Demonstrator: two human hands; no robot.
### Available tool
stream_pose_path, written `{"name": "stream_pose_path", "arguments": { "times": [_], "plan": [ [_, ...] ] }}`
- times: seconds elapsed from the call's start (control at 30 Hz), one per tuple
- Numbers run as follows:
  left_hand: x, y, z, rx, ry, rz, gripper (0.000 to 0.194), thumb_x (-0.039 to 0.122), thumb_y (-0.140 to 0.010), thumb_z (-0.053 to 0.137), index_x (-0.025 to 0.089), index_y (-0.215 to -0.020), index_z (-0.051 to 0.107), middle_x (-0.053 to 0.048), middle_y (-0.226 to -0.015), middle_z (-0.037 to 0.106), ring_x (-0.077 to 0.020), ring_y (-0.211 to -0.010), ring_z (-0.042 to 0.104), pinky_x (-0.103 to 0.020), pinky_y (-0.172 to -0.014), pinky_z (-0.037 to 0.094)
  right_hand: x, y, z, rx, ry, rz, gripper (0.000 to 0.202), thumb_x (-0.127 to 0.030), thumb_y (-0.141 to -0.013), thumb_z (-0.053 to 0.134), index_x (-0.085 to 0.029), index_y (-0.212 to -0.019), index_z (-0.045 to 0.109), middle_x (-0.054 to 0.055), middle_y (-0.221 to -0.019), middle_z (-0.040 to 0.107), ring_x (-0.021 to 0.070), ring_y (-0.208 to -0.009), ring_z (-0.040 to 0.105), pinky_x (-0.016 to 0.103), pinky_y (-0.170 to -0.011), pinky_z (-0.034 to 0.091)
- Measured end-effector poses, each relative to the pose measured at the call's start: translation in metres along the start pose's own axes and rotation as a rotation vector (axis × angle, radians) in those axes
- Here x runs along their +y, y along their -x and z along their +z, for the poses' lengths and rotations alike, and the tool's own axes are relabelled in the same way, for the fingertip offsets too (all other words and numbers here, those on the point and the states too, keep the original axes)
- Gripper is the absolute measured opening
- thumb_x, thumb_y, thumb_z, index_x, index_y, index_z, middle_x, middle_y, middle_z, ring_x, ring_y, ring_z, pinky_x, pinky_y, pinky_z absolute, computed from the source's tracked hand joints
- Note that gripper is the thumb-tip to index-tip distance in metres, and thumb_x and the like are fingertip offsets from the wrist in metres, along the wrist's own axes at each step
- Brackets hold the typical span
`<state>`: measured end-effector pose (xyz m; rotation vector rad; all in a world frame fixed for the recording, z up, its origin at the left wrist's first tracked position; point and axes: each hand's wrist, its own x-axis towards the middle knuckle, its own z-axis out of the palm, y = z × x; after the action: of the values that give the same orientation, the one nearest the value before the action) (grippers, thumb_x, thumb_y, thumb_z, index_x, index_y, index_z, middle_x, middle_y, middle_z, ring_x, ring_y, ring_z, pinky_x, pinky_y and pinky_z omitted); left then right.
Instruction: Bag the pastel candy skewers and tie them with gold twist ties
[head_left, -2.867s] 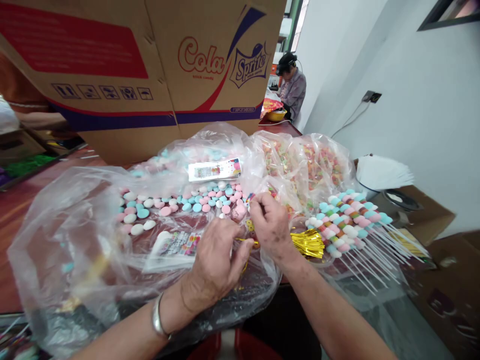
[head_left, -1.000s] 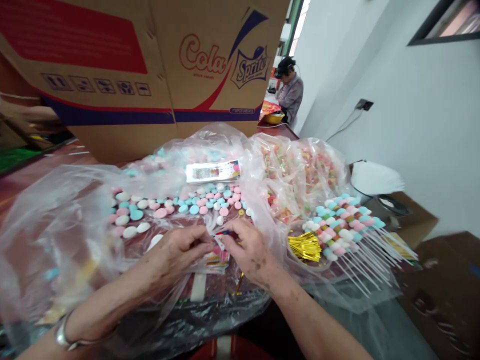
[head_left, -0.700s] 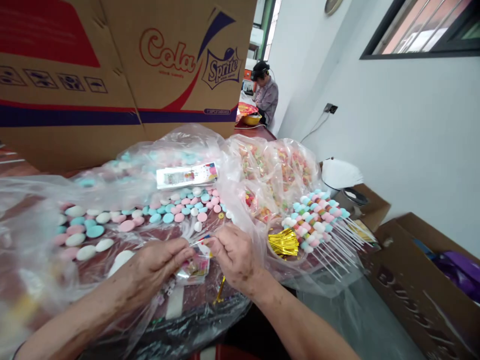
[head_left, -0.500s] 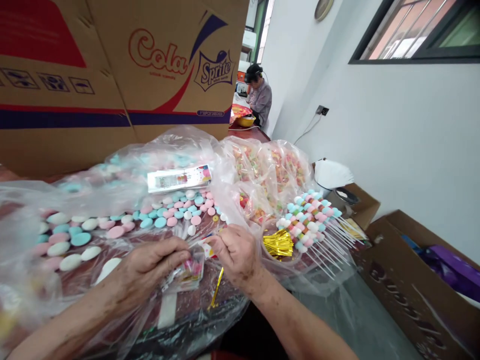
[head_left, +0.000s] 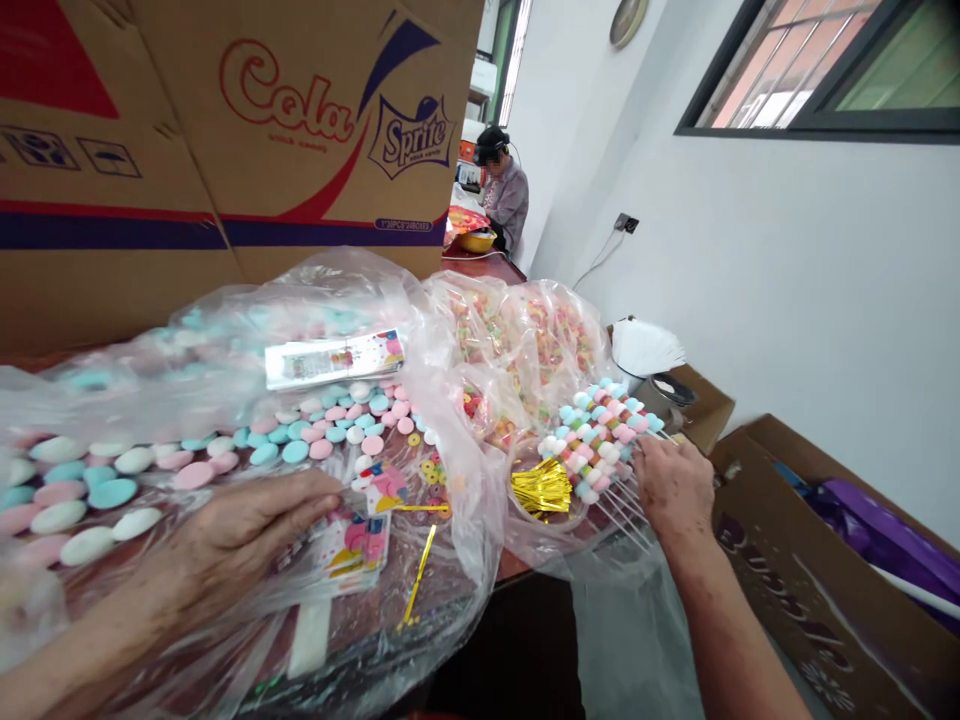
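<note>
My left hand (head_left: 240,525) pinches the edge of a small printed clear bag (head_left: 384,488). Under it lies a stack of similar printed bags (head_left: 356,545) on the plastic-covered table. To the right, my right hand (head_left: 675,485) has its fingers curled at the white sticks of the candy skewers (head_left: 600,435), which are threaded with pink, blue and white pieces; its fingertips are partly hidden. Two gold twist ties lie loose near the bags, one upright-slanting (head_left: 420,575). A bundle of gold twist ties (head_left: 541,487) rests beside the skewers.
Pink, blue and white candies (head_left: 300,435) spread from a large plastic bag. Behind them lies a stack of printed sleeves (head_left: 334,360), with bags of colourful ring candies (head_left: 525,330) alongside. A large carton (head_left: 300,200) stands behind; an open box (head_left: 810,560) is at right. A person (head_left: 504,195) sits farther back.
My right hand has left the printed bag and moved right to the skewer sticks. My left hand keeps the bag, and another gold tie now shows beside it. The view has shifted slightly right.
</note>
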<state>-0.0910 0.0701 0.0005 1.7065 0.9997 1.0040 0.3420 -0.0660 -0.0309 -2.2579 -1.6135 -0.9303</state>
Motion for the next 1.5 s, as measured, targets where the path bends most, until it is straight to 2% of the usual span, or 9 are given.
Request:
{"name": "stream_pose_path", "arguments": {
  "times": [0.1,0.17,0.27,0.4,0.6,0.8,1.03,1.27,1.5],
  "plan": [
    [-0.012,0.001,-0.004,-0.240,-0.241,0.091,0.014,0.032,-0.081,0.065,0.024,-0.075,0.075,-0.002,-0.071,0.070,-0.0185,-0.066,0.063,-0.023,-0.061,0.051,0.000,0.003,-0.002,0.052,-0.025,-0.009,0.026,-0.020,-0.092,0.047,-0.017,-0.071,0.064,0.009,-0.063,0.058,0.0213,-0.064,0.047,0.033,-0.059,0.027],
    [-0.020,0.003,-0.011,-0.283,-0.286,0.099,0.021,0.033,-0.087,0.058,0.019,-0.081,0.073,-0.004,-0.076,0.069,-0.0176,-0.070,0.062,-0.023,-0.064,0.049,-0.006,0.001,-0.008,0.205,-0.094,0.014,0.027,-0.027,-0.095,0.046,-0.017,-0.084,0.068,0.008,-0.067,0.062,0.0224,-0.065,0.051,0.034,-0.061,0.032],
    [-0.024,0.006,-0.019,-0.294,-0.278,0.077,0.027,0.034,-0.091,0.053,0.016,-0.082,0.071,-0.004,-0.076,0.067,-0.0164,-0.071,0.059,-0.023,-0.065,0.048,-0.031,-0.006,-0.026,0.341,-0.419,-0.045,0.020,-0.029,-0.096,0.051,-0.018,-0.099,0.067,0.009,-0.083,0.068,0.0233,-0.078,0.061,0.036,-0.073,0.044],
    [-0.012,0.008,-0.023,-0.342,-0.244,0.063,0.030,0.034,-0.091,0.053,0.016,-0.073,0.067,-0.002,-0.069,0.064,-0.0148,-0.066,0.057,-0.022,-0.062,0.046,-0.082,-0.015,-0.053,0.293,-0.751,-0.259,0.016,-0.020,-0.093,0.055,-0.021,-0.104,0.067,0.007,-0.090,0.069,0.0209,-0.083,0.063,0.036,-0.079,0.047],
    [-0.010,0.014,-0.027,-0.417,-0.250,0.083,0.031,0.032,-0.094,0.049,0.016,-0.075,0.067,-0.002,-0.072,0.065,-0.0148,-0.070,0.058,-0.022,-0.068,0.046,-0.125,-0.027,-0.060,0.206,-0.830,-0.456,0.024,-0.015,-0.093,0.052,-0.024,-0.108,0.067,0.006,-0.094,0.072,0.0202,-0.085,0.064,0.036,-0.079,0.046],
    [-0.025,0.017,-0.034,-0.396,-0.240,0.050,0.027,0.033,-0.094,0.051,0.017,-0.088,0.073,-0.003,-0.080,0.068,-0.0155,-0.074,0.059,-0.023,-0.070,0.047,-0.128,-0.029,-0.058,0.188,-0.749,-0.566,0.021,-0.014,-0.093,0.053,-0.023,-0.106,0.067,0.005,-0.091,0.073,0.0198,-0.081,0.057,0.036,-0.074,0.040],
    [-0.008,0.011,-0.029,-0.479,-0.211,0.068,0.029,0.031,-0.093,0.052,0.018,-0.074,0.070,-0.002,-0.071,0.063,-0.0147,-0.065,0.055,-0.022,-0.063,0.044,-0.127,-0.035,-0.062,0.145,-0.771,-0.706,0.021,-0.011,-0.093,0.051,-0.022,-0.103,0.066,0.004,-0.089,0.072,0.0183,-0.076,0.052,0.035,-0.070,0.035],
    [-0.008,0.008,-0.029,-0.579,-0.228,0.066,0.027,0.030,-0.094,0.053,0.017,-0.080,0.072,-0.003,-0.075,0.066,-0.0142,-0.069,0.057,-0.021,-0.066,0.044,-0.133,-0.035,-0.056,-0.015,-0.858,-0.674,0.021,-0.012,-0.095,0.046,-0.019,-0.096,0.066,0.004,-0.085,0.069,0.0175,-0.077,0.053,0.034,-0.071,0.037],
    [-0.018,0.005,-0.033,-0.562,-0.172,0.076,0.025,0.031,-0.093,0.054,0.015,-0.083,0.071,-0.002,-0.076,0.066,-0.0137,-0.069,0.057,-0.021,-0.065,0.045,-0.134,-0.031,-0.046,-0.060,-0.948,-0.664,0.017,-0.011,-0.095,0.048,-0.018,-0.100,0.063,0.005,-0.086,0.066,0.0183,-0.081,0.053,0.033,-0.074,0.036]
  ]
}}
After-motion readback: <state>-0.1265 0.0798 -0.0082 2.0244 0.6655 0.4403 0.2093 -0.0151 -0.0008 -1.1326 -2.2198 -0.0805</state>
